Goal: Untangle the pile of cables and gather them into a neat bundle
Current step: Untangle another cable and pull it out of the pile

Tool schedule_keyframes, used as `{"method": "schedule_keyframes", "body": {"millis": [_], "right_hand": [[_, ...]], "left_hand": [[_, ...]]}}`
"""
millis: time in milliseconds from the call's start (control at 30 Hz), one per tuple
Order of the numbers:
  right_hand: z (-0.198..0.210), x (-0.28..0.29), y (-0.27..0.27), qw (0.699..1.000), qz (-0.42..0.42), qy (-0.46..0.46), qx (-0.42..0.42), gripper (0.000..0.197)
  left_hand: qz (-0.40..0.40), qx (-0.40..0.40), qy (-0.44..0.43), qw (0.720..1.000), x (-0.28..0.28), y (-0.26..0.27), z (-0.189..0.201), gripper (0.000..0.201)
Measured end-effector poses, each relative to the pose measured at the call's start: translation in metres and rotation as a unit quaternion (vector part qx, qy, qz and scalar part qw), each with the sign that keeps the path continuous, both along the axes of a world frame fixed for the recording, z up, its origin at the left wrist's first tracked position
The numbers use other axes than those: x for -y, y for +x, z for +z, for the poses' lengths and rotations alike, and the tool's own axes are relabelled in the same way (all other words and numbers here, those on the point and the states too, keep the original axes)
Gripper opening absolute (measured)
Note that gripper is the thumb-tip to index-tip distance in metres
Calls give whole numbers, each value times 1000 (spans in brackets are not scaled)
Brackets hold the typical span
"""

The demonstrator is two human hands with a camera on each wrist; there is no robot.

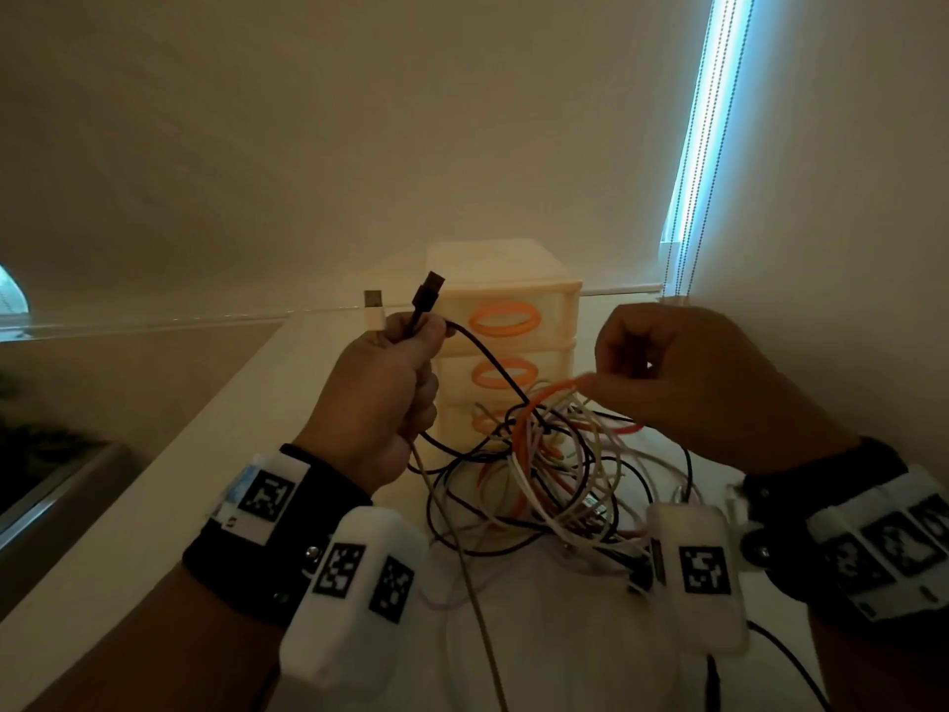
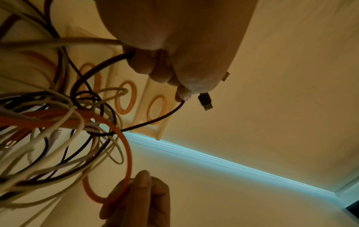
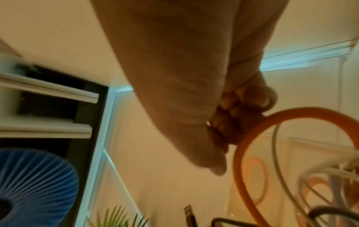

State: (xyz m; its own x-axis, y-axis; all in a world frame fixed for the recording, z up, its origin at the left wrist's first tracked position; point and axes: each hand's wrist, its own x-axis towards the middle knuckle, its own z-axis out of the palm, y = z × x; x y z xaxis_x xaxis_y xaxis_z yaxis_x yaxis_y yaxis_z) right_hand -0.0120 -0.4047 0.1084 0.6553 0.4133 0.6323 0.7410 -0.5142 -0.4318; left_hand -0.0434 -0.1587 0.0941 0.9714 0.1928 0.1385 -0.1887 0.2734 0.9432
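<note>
A tangle of black, white, cream and orange cables (image 1: 554,470) hangs lifted over the white table (image 1: 169,516). My left hand (image 1: 395,372) grips two cable ends in a fist: a black USB plug (image 1: 429,292) and a white USB plug (image 1: 374,305) stick up out of it. In the left wrist view the black plug (image 2: 205,101) pokes past my fingers. My right hand (image 1: 683,372) pinches an orange cable loop (image 1: 539,403) at the top of the tangle. The orange loop (image 3: 272,122) curves below those fingers in the right wrist view.
A cream plastic drawer unit (image 1: 508,321) with orange ring handles stands just behind the tangle. A window blind with bead cords (image 1: 693,197) hangs at the right. The table's left edge drops to a dark sill (image 1: 46,480). A blue pleated object (image 3: 35,184) and a plant (image 3: 118,218) lie off to one side.
</note>
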Motion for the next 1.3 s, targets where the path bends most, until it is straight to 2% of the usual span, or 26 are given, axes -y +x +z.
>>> {"method": "schedule_keyframes", "body": {"millis": [67,133,167,233,300,333,433,500,567,767,833,967,1033,1100,1200,1300], "right_hand": [[7,-3,-17,998,-50,4,38,21],[11,-9,-36,999,-45,-13,26,18],[11,-14,-43,999,-26,-41,-13,15],[2,-26,-47,985,-15,-154,-81,16],[-17,-35,-36,965,-67,-245,-64,22],[-26,-39,-31,963,-98,-244,-54,23],[-39,-41,-18,978,-142,-148,-48,23],[-39,-43,-16,982,-148,-102,-57,29],[-38,-44,-14,986,-139,-65,-65,24],[-39,-52,-3,987,-96,-74,-103,8],[-36,-53,-4,987,-94,-63,-114,2],[-27,-49,0,978,-103,-31,-181,12],[-16,-44,4,966,-88,12,-241,16],[-3,-40,4,942,-54,101,-314,18],[10,-36,2,913,-10,203,-355,13],[9,-35,5,919,-20,212,-332,4]], "left_hand": [[10,-7,-10,1000,2,1,-2,11],[16,-13,-19,1000,6,1,-4,14],[15,-15,-24,999,7,1,-4,15],[6,-15,-38,999,9,-1,-2,13],[-15,-15,-55,998,10,-3,0,11],[-30,-16,-65,997,10,-5,2,10],[-85,-18,-89,992,12,-9,7,9],[-118,-19,-96,988,13,-12,10,9],[-139,-24,-104,985,12,-13,11,13],[-163,-36,-115,979,6,-10,10,10],[-138,-28,-87,986,4,-8,9,14],[-12,-6,31,999,-2,-2,3,19],[79,6,107,991,-4,2,-4,15],[123,43,173,976,-2,3,-8,8],[46,92,284,953,9,-4,-11,12],[-31,95,339,935,17,-8,-14,9]]}}
